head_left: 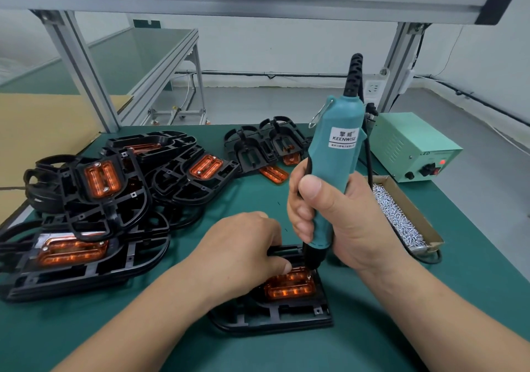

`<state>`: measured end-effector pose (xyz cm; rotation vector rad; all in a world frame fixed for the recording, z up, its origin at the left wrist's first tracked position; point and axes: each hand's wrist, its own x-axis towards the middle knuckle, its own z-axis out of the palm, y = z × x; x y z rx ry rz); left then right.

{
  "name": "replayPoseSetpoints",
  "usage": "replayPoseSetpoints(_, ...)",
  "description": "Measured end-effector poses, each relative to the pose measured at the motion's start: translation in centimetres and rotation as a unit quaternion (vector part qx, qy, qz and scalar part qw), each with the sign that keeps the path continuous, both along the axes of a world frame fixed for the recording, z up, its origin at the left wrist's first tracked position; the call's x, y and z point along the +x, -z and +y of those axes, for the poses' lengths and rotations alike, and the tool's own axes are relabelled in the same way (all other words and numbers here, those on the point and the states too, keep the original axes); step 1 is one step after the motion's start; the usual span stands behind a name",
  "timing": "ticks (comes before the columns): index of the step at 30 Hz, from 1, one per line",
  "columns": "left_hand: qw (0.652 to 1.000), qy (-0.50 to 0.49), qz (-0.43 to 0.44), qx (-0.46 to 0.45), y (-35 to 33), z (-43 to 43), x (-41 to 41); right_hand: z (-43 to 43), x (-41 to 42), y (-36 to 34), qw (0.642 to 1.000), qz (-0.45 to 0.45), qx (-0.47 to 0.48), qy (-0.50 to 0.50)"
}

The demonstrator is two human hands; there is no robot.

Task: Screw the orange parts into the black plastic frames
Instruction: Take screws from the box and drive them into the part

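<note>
Orange part (289,287) under screwdriver (332,171) held in right grip (329,219); box (413,208) holds screws (398,219).

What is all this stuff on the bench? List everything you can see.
Frame being worked on: one, black, front centre.
Orange part: one, seated in that frame.
Finished frames pile: several, black with orange, left.
Unfinished frames: a few, black, rear centre.
Electric screwdriver: one, teal, upright over the orange part.
Screw box: one, cardboard, right.
Power supply: one, pale green, rear right.
Left hand: steadies the frame.
Right hand: grips the screwdriver.
</note>
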<state>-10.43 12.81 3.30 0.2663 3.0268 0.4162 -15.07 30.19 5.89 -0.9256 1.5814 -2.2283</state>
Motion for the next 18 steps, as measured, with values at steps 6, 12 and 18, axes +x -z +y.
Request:
replayPoseSetpoints(6,1.0,0.002,0.019,0.004,0.26,-0.29,0.15,0.55,-0.09,-0.17,0.999,-0.022,-0.02,0.018)
replayPoseSetpoints(12,1.0,-0.014,0.0,0.024,0.17,-0.56,0.06,0.68,-0.15,-0.09,0.999,-0.027,-0.026,0.016)
replayPoseSetpoints(18,1.0,-0.004,-0.007,-0.014,0.26,0.05,0.19,0.59,-0.23,-0.05,1.0,-0.018,-0.015,0.005)
